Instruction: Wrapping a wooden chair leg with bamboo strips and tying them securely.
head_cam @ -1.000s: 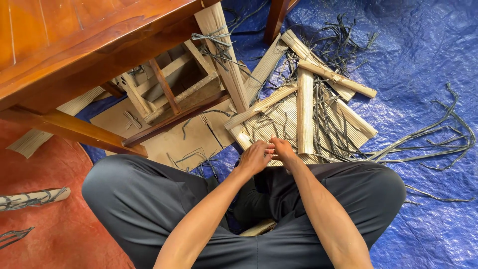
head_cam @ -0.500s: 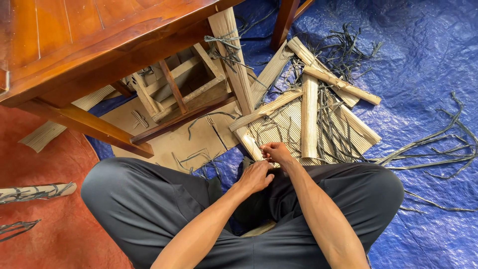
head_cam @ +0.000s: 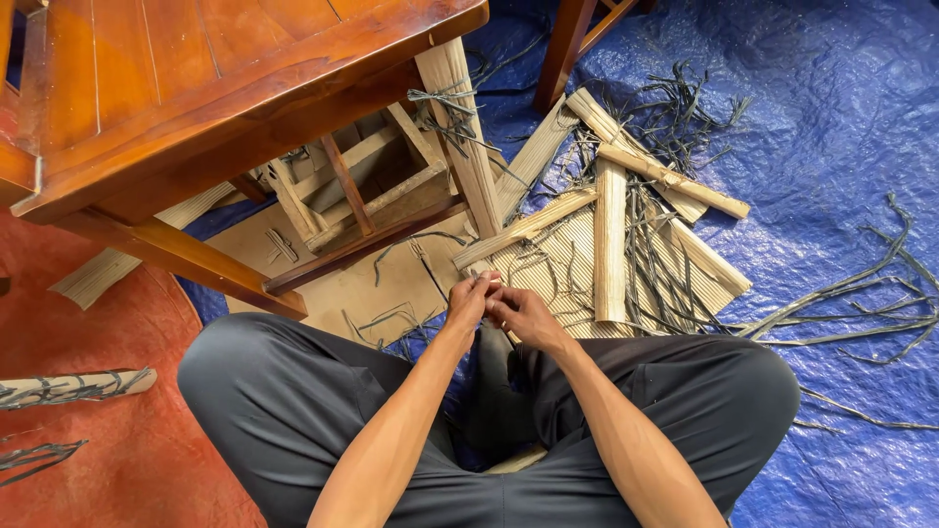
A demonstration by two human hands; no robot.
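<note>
Dark strips [head_cam: 489, 281] are now being pinched between the fingertips of both hands, left hand [head_cam: 468, 299] and right hand [head_cam: 523, 311] having drawn together just above the ribbed mat [head_cam: 587, 269] on the blue tarp [head_cam: 831, 147], each grip pressed tight.

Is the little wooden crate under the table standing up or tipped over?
Tipped over. The wooden crate lies on its side beneath the table, its open slatted frame facing the camera.
</note>
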